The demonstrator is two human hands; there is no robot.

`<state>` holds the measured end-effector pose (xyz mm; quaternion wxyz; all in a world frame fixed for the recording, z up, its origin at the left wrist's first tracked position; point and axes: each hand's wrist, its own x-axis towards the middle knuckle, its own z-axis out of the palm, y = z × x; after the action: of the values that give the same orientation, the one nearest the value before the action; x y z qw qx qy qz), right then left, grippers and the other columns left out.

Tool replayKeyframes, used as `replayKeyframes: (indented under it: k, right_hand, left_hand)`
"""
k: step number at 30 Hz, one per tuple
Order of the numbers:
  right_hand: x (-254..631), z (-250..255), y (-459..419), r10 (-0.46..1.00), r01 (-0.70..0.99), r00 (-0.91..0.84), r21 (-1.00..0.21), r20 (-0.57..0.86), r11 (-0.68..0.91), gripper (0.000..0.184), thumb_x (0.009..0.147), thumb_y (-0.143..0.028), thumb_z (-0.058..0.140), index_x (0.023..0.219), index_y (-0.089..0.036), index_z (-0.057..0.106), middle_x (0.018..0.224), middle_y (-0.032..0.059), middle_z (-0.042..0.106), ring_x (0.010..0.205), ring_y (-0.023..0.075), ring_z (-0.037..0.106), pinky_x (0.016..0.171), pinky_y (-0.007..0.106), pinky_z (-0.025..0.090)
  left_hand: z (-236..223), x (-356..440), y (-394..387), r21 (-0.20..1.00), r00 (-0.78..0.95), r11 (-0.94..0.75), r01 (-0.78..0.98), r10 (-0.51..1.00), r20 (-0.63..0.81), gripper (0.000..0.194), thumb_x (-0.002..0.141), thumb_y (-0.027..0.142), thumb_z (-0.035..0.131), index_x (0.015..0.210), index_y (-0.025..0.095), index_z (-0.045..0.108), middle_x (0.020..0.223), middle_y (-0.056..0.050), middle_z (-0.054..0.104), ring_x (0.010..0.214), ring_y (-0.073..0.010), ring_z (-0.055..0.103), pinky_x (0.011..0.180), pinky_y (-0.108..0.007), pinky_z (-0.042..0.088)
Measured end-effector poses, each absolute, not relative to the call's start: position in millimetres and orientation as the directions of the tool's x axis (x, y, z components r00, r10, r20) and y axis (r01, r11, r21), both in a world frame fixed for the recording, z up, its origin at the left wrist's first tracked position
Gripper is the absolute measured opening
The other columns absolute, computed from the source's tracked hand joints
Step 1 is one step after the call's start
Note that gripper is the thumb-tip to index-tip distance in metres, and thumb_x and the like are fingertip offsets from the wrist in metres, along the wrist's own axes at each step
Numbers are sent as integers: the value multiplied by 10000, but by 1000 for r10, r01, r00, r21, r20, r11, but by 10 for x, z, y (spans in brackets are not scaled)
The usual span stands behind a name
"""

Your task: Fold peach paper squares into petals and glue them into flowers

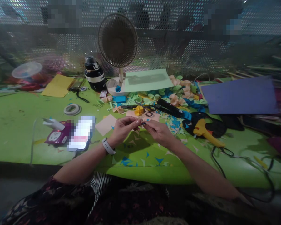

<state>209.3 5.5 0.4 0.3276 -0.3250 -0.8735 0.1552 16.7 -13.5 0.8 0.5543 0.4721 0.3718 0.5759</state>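
Above the green table [100,165], my left hand [124,129] and my right hand [160,132] meet at the fingertips, both closed in a pinch. Something small and dark shows between them, too small to name. Just beyond my fingers lie a yellow paper flower [139,110], scissors [149,114] and a black stapler [170,108]. A square of peach paper [106,124] rests left of my left hand. Blue and pale paper scraps [159,160] are scattered beneath my hands.
A phone [81,132], a purple device [57,136] and a tape roll [72,109] lie left. A bottle [95,75] and a fan [117,40] stand behind. Paper flowers [178,93] are heaped at the back. To the right are a yellow glue gun [204,131] with its cord and purple sheets [240,95].
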Motion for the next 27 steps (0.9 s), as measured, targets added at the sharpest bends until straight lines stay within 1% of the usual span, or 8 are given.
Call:
replayKeyframes:
  k: [6,9,12,15,18,22,27]
  right_hand:
    - [2103,28,47,683,467,-584,-506,438,725,364,1029,-391,408,1073,-201,715,1014,86,762,899,202,709,750,303,547]
    - [2101,10,38,679,465,-578,-501,453,730,361,1027,-393,411,1104,-207,711,1050,86,762,934,205,715,801,318,562]
    - [2092,-26,20,674,487,-541,-466,503,738,368,997,-417,477,1214,-185,664,1144,120,738,1030,236,706,876,358,571]
    - [2080,-58,-1,678,545,-518,-410,521,732,376,981,-414,512,1256,-187,633,1152,128,729,1050,255,702,863,372,587]
    - [2072,-71,-12,688,583,-517,-379,510,719,349,1005,-385,460,1250,-212,639,1128,117,735,1028,253,709,847,378,599]
    - [2073,-48,-3,696,570,-495,-410,520,712,351,1025,-316,404,1258,-213,646,1167,110,731,1068,239,703,911,389,590]
    - [2088,-12,21,710,565,-492,-436,503,700,348,1022,-315,417,1240,-201,663,1179,108,733,1080,237,705,933,395,585]
  left_hand:
    - [-15,169,-142,950,83,-118,-288,985,148,222,728,381,828,783,173,769,707,-22,727,544,-78,613,547,-207,512]
    - [-31,162,-144,953,74,-114,-279,987,140,227,732,383,824,779,170,762,701,-21,719,556,-84,611,562,-218,514]
    - [-30,162,-133,946,-2,-118,-302,992,123,246,710,390,838,732,167,737,674,-9,700,547,-77,593,556,-213,494]
    - [-20,169,-115,935,-68,-122,-333,992,105,279,687,396,853,673,164,699,618,9,667,525,-66,566,546,-203,468]
    - [-7,175,-108,939,-97,-129,-320,990,103,303,680,412,854,658,160,686,602,11,657,521,-68,561,546,-208,464]
    - [24,179,-123,946,-90,-142,-291,989,121,292,656,406,868,714,161,721,648,-2,689,553,-85,600,571,-226,503]
    - [39,177,-138,943,-58,-137,-302,990,126,292,670,407,860,784,161,753,717,-24,724,609,-103,647,618,-241,541]
